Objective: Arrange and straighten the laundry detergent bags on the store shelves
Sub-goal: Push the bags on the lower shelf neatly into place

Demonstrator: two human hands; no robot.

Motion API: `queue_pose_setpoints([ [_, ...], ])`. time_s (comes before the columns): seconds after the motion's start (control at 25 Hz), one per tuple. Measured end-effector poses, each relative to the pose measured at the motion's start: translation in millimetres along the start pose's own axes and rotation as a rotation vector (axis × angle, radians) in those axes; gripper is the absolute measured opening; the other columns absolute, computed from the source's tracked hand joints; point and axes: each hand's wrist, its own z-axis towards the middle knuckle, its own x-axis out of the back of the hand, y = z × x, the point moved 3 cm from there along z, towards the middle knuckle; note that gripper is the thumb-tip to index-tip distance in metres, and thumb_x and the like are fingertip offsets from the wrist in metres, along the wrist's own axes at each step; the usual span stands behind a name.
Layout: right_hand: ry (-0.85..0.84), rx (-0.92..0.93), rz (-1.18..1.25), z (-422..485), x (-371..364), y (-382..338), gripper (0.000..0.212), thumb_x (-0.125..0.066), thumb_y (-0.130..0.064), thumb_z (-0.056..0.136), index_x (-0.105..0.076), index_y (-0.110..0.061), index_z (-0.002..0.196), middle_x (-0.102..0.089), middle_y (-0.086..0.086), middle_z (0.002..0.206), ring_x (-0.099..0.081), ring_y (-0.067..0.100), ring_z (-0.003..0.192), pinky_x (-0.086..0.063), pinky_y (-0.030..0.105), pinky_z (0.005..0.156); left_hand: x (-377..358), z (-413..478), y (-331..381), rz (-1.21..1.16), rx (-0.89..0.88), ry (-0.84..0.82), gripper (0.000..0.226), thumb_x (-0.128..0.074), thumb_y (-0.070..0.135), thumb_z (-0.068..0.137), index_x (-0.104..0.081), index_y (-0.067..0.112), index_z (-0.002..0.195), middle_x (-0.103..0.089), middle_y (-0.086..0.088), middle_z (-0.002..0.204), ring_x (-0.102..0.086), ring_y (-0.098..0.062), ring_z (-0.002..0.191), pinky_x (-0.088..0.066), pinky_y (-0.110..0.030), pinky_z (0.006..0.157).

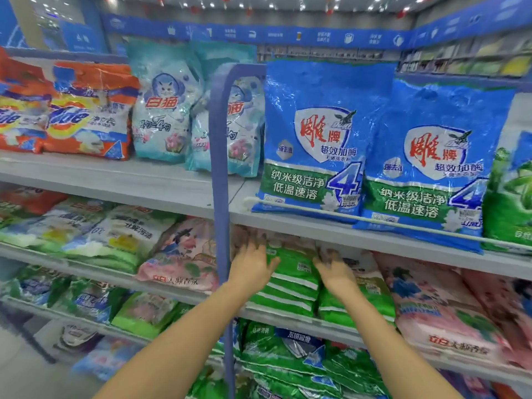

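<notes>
**Middle shelf under way, lower rows left to do**

Head view: on the top shelf the two blue bags (313, 139) stand upright side by side behind the white rail (374, 220) and look finished. The teal bags (161, 110) left of the blue post (220, 168) lean on each other and probably need squaring.

One shelf down, the left hand (253, 263) lies on the green striped stack (288, 286) just right of the post, fingers spread wide and gripping nothing. The right hand (334, 269) reaches over the neighbouring green stack (357, 306). Its fingers are smeared by motion (I cannot tell whether they grip or only touch).

Both stacks lie flat and fairly even. Below them, the jumbled green bags (288, 355) lie at odd angles, so I judge much of the task remains.
</notes>
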Motion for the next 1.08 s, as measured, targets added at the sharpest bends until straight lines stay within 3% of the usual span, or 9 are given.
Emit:
queue_pose_setpoints([
  [0.12,0.017,-0.018,0.037,12.7,-10.8,-5.6,0.060,-0.027,-0.055,0.095,-0.030,-0.020,0.144,-0.037,0.012,0.147,-0.042,0.033,0.129,-0.035,0.044,0.107,-6.6,24.3,-1.7,-0.058,0.091,-0.046,0.065,-0.024,0.054,0.096,-0.046,0.002,0.130,-0.048,-0.023,0.134,-0.049,-0.039,0.118,-0.041,-0.044,0.099],
  [0.2,0.016,-0.045,0.175,21.7,-15.1,-8.6,0.059,-0.027,-0.052,0.097,-0.029,-0.018,0.145,-0.030,0.010,0.151,-0.037,0.032,0.133,-0.032,0.037,0.106,-11.8,41.0,-3.9,-0.119,0.144,-0.049,0.061,-0.025,0.051,0.097,-0.046,0.006,0.131,-0.049,-0.019,0.135,-0.048,-0.036,0.121,-0.040,-0.040,0.101],
  [0.32,0.066,-0.046,0.224,35.1,-25.1,-15.1,0.047,-0.027,-0.042,0.100,-0.049,-0.009,0.126,-0.050,0.017,0.133,-0.054,0.028,0.107,-0.038,0.032,0.085,-28.1,63.4,-14.2,-0.269,0.220,-0.084,0.052,-0.030,0.044,0.097,-0.042,0.012,0.135,-0.042,-0.014,0.143,-0.043,-0.035,0.127,-0.036,-0.040,0.105],
  [0.44,0.121,-0.079,0.252,43.2,-43.9,-9.9,0.045,-0.030,-0.043,0.099,-0.051,-0.007,0.116,-0.061,0.019,0.113,-0.059,0.031,0.100,-0.044,0.034,0.081,-38.5,70.1,-22.9,-0.491,0.315,-0.072,0.055,-0.038,0.049,0.090,-0.039,0.020,0.137,-0.045,-0.013,0.140,-0.046,-0.036,0.124,-0.039,-0.043,0.102],
  [0.6,0.181,-0.050,0.424,46.1,-47.9,-5.3,0.039,-0.045,-0.033,0.096,-0.046,-0.008,0.126,-0.059,0.015,0.120,-0.058,0.032,0.106,-0.045,0.038,0.089,-31.5,64.1,-20.0,-0.626,0.294,-0.004,0.053,-0.052,0.044,0.089,-0.045,0.013,0.131,-0.054,-0.012,0.133,-0.052,-0.034,0.119,-0.042,-0.037,0.098],
  [0.72,0.243,-0.002,0.552,36.0,-45.4,-5.3,0.033,-0.052,-0.023,0.094,-0.051,-0.007,0.123,-0.061,0.010,0.117,-0.058,0.028,0.107,-0.045,0.036,0.093,-27.0,47.0,-14.3,-0.637,0.231,0.053,0.061,-0.062,0.049,0.083,-0.041,0.012,0.128,-0.058,-0.009,0.127,-0.055,-0.032,0.116,-0.043,-0.037,0.097],
  [0.88,0.329,0.065,0.646,15.9,-26.1,2.7,0.026,-0.056,-0.015,0.092,-0.057,-0.008,0.117,-0.059,0.001,0.108,-0.053,0.016,0.098,-0.039,0.023,0.085,-13.0,27.9,8.2,-0.577,0.180,0.237,0.053,-0.068,0.040,0.081,-0.049,0.006,0.116,-0.063,-0.015,0.113,-0.057,-0.036,0.108,-0.043,-0.036,0.088],
  [1.0,0.385,0.054,0.632,1.7,4.2,23.9,0.027,-0.053,-0.013,0.093,-0.058,-0.003,0.118,-0.059,0.004,0.107,-0.054,0.021,0.092,-0.036,0.017,0.077,-12.3,21.3,44.8,-0.576,0.116,0.230,0.048,-0.066,0.038,0.083,-0.055,0.002,0.114,-0.061,-0.018,0.115,-0.055,-0.036,0.109,-0.042,-0.033,0.086],
  [1.08,0.446,0.042,0.590,-0.6,25.6,45.8,0.027,-0.053,-0.012,0.093,-0.059,0.001,0.116,-0.062,0.012,0.111,-0.055,0.023,0.095,-0.038,0.020,0.079,-19.9,22.0,72.0,-0.637,0.098,0.171,0.046,-0.065,0.039,0.085,-0.058,0.000,0.108,-0.063,-0.019,0.109,-0.058,-0.035,0.103,-0.043,-0.033,0.082],
])
